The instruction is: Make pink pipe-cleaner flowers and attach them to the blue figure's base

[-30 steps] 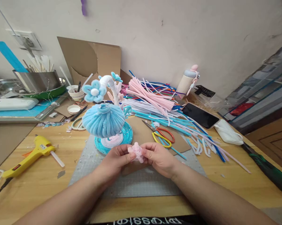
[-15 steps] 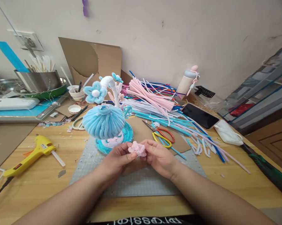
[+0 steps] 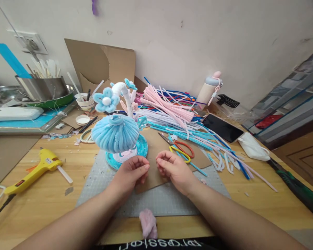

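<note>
Hovering, one left hand (image 3: 136, 171), one right hand (image 3: 175, 171), one pink tuft (image 3: 148, 222), possibly airborne

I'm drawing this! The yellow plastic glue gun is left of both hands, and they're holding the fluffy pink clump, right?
Holding is wrong: the head view shows the fluffy pink clump lower, apart from the left hand and right hand. The yellow plastic glue gun is left of both.
</note>
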